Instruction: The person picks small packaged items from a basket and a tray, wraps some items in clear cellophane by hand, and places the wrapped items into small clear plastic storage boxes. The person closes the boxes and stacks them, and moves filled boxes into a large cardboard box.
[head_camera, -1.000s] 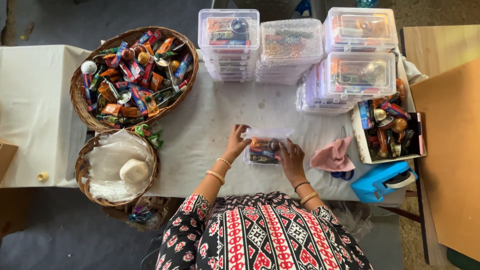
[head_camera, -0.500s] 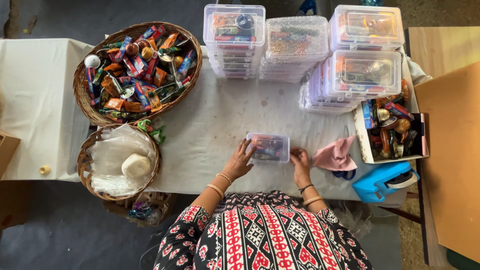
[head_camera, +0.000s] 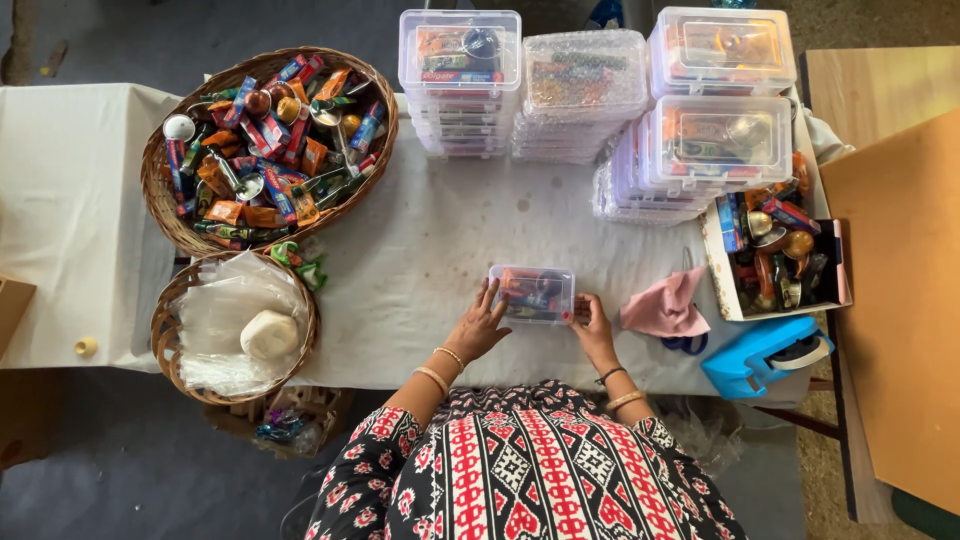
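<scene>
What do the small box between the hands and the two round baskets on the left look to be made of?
Small box: clear, glossy plastic, likely; its contents show through. Big basket and smaller basket: woven brown wicker or cane, matt, with visible weave on the rims.

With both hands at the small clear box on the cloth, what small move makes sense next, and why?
Probably lifting the small clear box toward the stacks of clear boxes at the table's far edge. The left hand and right hand touch its two ends, it already looks filled with colourful packets, and similar filled boxes are piled there.
</scene>
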